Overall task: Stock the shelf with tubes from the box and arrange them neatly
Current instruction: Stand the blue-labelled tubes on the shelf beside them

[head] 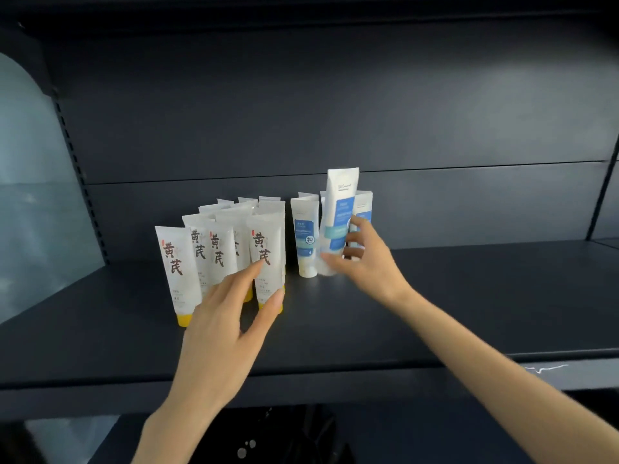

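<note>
Head view: right hand point(363, 259) grip pinched a white plastic tube with a blue label point(340, 212). The tube was tilted, cap end low, just right of the near standing blue-label tube point(304, 239) on the dark grey metal shelf point(435, 313). Couldn't tell if the cap touched down (blur). Left hand point(227, 316) grip was spread, fingertips on the near-right of the white yellow-capped tubes with brown characters point(174, 259) at left. The box was not in view. My call: get it upright before letting go, cap flat, label forward, in line with its neighbour. Release slowly, since cap-standing tubes looked prone to chain-topple.
</note>
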{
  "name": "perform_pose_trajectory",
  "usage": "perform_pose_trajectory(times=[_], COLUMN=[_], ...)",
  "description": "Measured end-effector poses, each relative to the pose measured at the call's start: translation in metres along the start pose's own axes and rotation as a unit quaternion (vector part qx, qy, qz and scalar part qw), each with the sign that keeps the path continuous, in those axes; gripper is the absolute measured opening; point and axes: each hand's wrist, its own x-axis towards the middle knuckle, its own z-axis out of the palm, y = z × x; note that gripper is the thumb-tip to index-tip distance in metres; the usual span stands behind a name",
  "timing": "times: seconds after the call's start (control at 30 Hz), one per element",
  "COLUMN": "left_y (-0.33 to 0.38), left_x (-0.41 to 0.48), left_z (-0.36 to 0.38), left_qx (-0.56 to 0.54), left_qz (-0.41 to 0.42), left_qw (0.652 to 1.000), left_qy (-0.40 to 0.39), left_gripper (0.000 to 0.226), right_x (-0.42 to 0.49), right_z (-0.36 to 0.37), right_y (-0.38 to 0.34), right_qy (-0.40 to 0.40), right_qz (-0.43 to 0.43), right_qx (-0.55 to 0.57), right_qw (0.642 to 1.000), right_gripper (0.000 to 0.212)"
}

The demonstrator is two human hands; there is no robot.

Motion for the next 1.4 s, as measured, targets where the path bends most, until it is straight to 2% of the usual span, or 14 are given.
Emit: perform_pose_trajectory(times=[0.1,0.3,0.67,0.93,1.07,1.23,1.4], left_y=[-0.008,-0.014,-0.017,-0.019,-0.014,-0.001,0.023], left_x=[-0.012,-0.024,-0.031,-0.036,-0.034,-0.029,-0.027], left_z=[-0.007,-0.015,-0.018,-0.016,-0.006,0.015,0.044], left_qx=[0.054,0.092,0.085,0.081,0.070,0.068,0.077], left_qz=[-0.009,-0.025,-0.065,-0.027,0.021,0.088,0.154], left_qw=[0.998,0.995,0.993,0.993,0.992,0.983,0.965], left_qy=[-0.013,-0.042,-0.055,-0.087,-0.103,-0.149,-0.198], left_gripper=[0.057,0.059,0.066,0.065,0.062,0.068,0.071], right_x=[0.034,0.061,0.064,0.055,0.029,-0.041,-0.133], right_z=[-0.009,-0.006,0.011,-0.004,-0.035,-0.077,-0.118], right_y=[0.022,0.067,0.083,0.066,0.042,0.012,-0.007], right_qy=[0.008,-0.002,0.026,0.039,0.025,0.019,0.062], right_qz=[0.047,0.119,0.133,0.145,0.106,0.076,0.120], right_qx=[-0.057,-0.144,-0.154,-0.179,-0.314,-0.479,-0.558], right_qw=[0.997,0.982,0.979,0.972,0.943,0.874,0.819], right_gripper=[0.063,0.064,0.056,0.060,0.058,0.065,0.069])
